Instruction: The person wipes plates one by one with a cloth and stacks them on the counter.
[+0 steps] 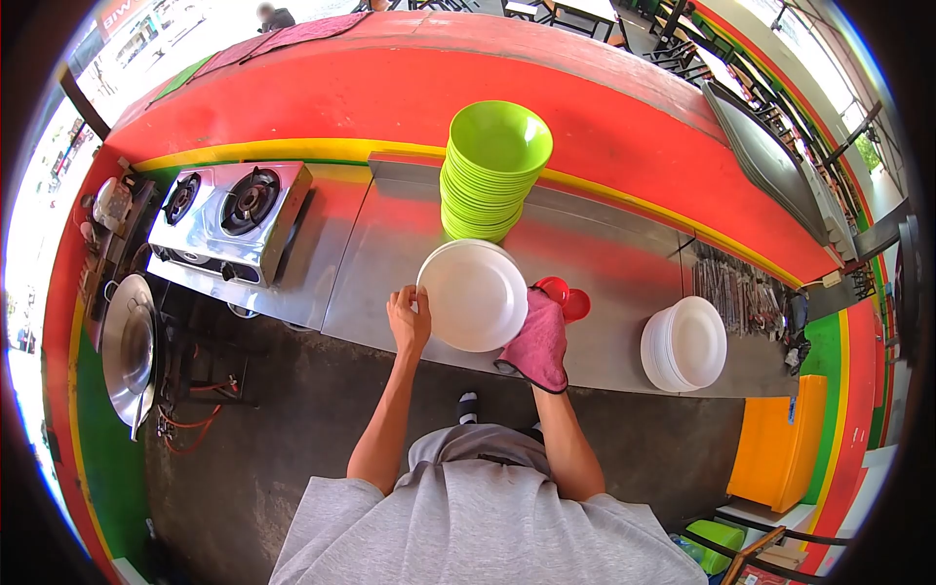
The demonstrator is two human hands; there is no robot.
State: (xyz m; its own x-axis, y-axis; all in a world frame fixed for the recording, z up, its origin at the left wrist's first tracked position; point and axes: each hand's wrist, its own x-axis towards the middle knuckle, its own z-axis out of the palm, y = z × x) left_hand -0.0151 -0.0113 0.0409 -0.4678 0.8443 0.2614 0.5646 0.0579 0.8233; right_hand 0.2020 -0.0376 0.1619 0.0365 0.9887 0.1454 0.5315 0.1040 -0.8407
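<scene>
In front of me, between my two hands, is a round white plate [472, 295]. A second edge shows along its upper rim, so I cannot tell if it is one plate or more. The fingers of my left hand [409, 317] are closed on the plate's left rim. On the other side, a pink cloth [539, 343] covers my right hand and touches the plate's right edge. That hand's fingers are hidden under the cloth. Just beyond the plate rises a tall stack of green bowls [495, 171]. Two small red round dishes [576, 305] sit beside the cloth.
A steel counter [375, 283] runs across, with a two-burner gas stove [229, 219] at left. A stack of white plates [694, 343] and a pile of cutlery [736, 292] are at right. A large wok [132, 351] stands far left. A red ledge [322, 97] borders the back.
</scene>
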